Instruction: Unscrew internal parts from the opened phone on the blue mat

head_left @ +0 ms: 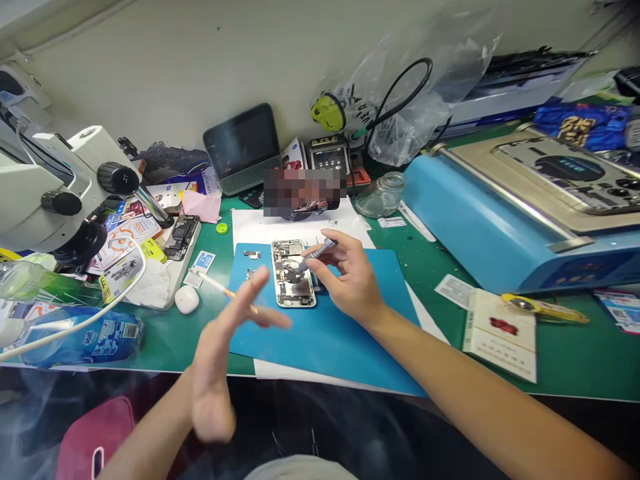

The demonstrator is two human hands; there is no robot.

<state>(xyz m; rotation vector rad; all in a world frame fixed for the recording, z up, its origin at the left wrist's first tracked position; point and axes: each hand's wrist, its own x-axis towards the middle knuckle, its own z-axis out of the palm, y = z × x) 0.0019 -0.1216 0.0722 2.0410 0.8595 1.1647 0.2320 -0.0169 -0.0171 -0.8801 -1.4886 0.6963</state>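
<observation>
A screwdriver (323, 249) with a grey handle is pinched in the fingers of my right hand (350, 277). Its lower end is over the opened phone (296, 299), whose bare inner parts face up; the exact tip contact cannot be made out. My left hand (220, 353) is raised in front of the bench, thumb and fingers spread, with a cigarette (215, 283) held between two fingers. The phone lies on a blue mat (320, 347). Small phone parts (253, 255) lie left of it, one partly hidden by my left fingers.
A white microscope (85, 160) stands at left above cards, a bottle (85, 337) and another opened phone (184, 237). A white case (187, 300) lies nearby. At right are a blue machine (450, 220), a glass jar (383, 195), a yellow cutter (545, 309) and a cigarette box (500, 340).
</observation>
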